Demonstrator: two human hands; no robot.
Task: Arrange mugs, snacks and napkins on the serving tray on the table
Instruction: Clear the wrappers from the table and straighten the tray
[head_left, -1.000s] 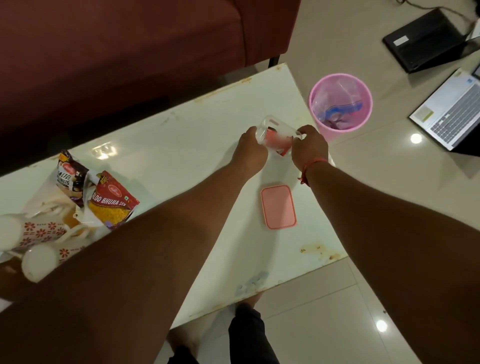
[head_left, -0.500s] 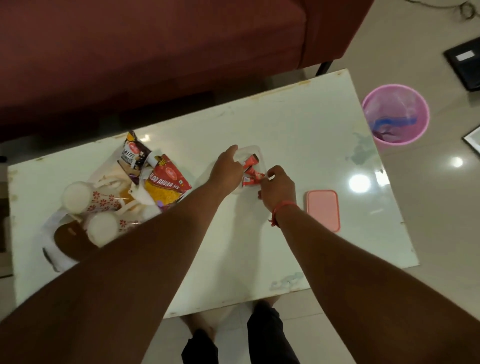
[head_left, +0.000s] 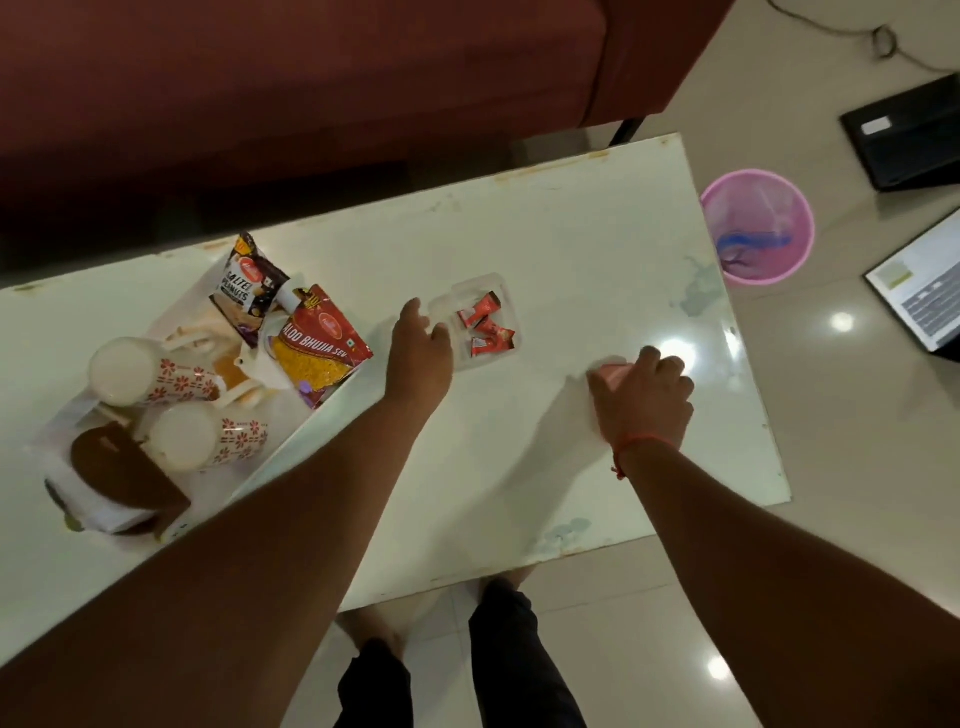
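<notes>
Three red candies (head_left: 486, 332) lie in clear container (head_left: 480, 283), left hand (head_left: 421, 353) touching.

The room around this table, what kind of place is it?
Probably a home living room: a maroon sofa behind a low white table, laptops lying on the tiled floor, and a pink wastebasket.

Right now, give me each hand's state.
Left hand: open, at the clear container.
Right hand: closed on the pink lid.

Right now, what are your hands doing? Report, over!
Left hand open at clear candy box. Right hand closing on pink lid. Box not yet on serving tray; nothing in the way.
</notes>
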